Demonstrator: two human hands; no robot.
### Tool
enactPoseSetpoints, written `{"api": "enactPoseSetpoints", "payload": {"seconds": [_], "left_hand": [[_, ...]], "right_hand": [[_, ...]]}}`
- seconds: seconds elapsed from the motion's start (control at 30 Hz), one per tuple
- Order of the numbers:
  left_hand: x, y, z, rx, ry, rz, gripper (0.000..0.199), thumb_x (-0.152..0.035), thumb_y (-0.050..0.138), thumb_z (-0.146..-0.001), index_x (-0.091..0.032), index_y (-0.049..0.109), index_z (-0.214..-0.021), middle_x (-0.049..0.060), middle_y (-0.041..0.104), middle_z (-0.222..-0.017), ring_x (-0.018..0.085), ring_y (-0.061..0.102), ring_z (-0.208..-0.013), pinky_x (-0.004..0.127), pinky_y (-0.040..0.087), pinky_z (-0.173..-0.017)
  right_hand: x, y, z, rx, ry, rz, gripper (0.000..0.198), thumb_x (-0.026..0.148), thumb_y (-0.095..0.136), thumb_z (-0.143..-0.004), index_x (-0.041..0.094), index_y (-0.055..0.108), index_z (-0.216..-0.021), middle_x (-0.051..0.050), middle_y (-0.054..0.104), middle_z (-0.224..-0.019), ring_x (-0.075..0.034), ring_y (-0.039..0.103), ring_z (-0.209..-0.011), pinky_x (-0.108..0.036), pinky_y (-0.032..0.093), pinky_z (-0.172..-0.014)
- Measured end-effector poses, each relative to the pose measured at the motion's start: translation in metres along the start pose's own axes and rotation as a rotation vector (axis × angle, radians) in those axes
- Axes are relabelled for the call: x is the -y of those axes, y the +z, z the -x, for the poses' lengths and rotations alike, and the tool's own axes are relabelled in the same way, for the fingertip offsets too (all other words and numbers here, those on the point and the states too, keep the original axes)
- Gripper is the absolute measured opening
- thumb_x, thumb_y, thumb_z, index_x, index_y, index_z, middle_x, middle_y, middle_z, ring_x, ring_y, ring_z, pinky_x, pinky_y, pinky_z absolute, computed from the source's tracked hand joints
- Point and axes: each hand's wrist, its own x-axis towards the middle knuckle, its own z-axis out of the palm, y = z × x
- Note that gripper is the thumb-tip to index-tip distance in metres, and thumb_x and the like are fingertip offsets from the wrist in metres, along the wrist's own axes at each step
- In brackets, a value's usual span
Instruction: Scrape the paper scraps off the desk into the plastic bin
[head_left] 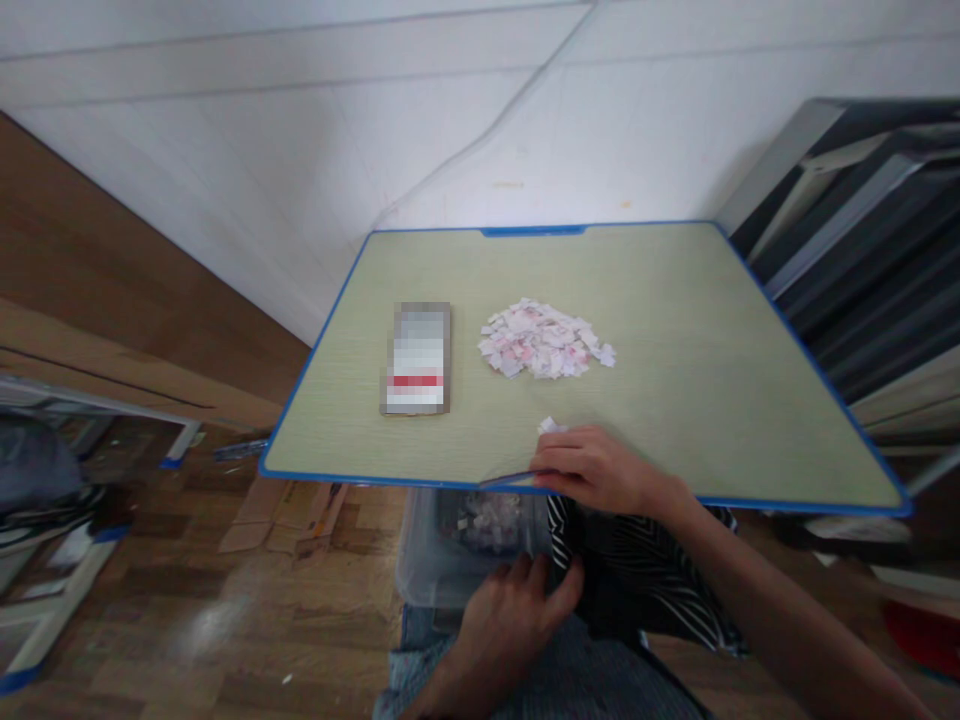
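My right hand (600, 465) is at the near edge of the table (712, 360), its fingers closed on a thin, dark, pointed tool (514, 478) that sticks out to the left. Just beyond its knuckles lies a small white paper piece (551, 425). A heap of small white and pinkish paper pieces (544, 340) is spread at the table's middle. Below the edge, my left hand (514, 610) rests by the near rim of a clear plastic bin (420, 560), fingers curled; what they hold, if anything, is hidden. Small pale bits lie inside the bin.
A phone-like box (418, 358), blurred out, lies left of the heap. Black-and-white striped cloth (675, 580) hangs under the table beside the bin. A white wall (450, 120) stands behind, dark panels (885, 230) lean at right, and flattened cardboard (281, 515) lies on the floor.
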Motion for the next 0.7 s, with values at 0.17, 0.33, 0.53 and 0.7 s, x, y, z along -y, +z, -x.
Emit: {"api": "enactPoseSetpoints", "payload": {"seconds": [0.17, 0.33, 0.53, 0.7], "left_hand": [[0.000, -0.002, 0.000, 0.010, -0.001, 0.011, 0.042, -0.020, 0.043, -0.087, -0.020, 0.031, -0.127, 0.007, 0.060, -0.092, 0.020, 0.059, -0.074, 0.029, 0.051, -0.055], [-0.001, -0.003, 0.000, 0.019, 0.001, 0.013, 0.041, -0.020, 0.043, -0.087, -0.020, 0.032, -0.127, 0.006, 0.060, -0.090, 0.020, 0.059, -0.073, 0.029, 0.051, -0.055], [0.000, -0.002, 0.000, 0.009, -0.004, 0.005, 0.043, -0.019, 0.044, -0.086, -0.020, 0.032, -0.127, 0.007, 0.060, -0.091, 0.020, 0.059, -0.074, 0.029, 0.051, -0.055], [0.001, -0.002, 0.000, 0.038, -0.008, 0.005, 0.047, -0.018, 0.046, -0.084, -0.020, 0.031, -0.128, 0.007, 0.060, -0.092, 0.021, 0.059, -0.075, 0.030, 0.051, -0.057]], "right_hand": [[-0.005, -0.005, 0.006, -0.143, 0.105, -0.003, 0.022, 0.026, 0.040, -0.088, 0.015, 0.057, -0.079, -0.004, 0.057, -0.071, -0.010, 0.050, -0.064, -0.021, 0.038, -0.058], [-0.016, -0.023, 0.028, -0.289, 0.243, -0.047, 0.015, 0.020, 0.044, -0.086, 0.015, 0.053, -0.075, -0.003, 0.052, -0.069, -0.011, 0.048, -0.062, -0.022, 0.038, -0.055], [-0.018, -0.037, 0.058, -0.260, 0.330, -0.031, 0.016, 0.021, 0.044, -0.086, 0.017, 0.052, -0.072, -0.004, 0.052, -0.067, -0.012, 0.048, -0.060, -0.024, 0.038, -0.054], [-0.004, -0.054, 0.082, -0.174, 0.407, -0.003, 0.023, 0.025, 0.042, -0.086, 0.017, 0.052, -0.067, -0.003, 0.053, -0.064, -0.012, 0.050, -0.057, -0.025, 0.038, -0.053]]}}
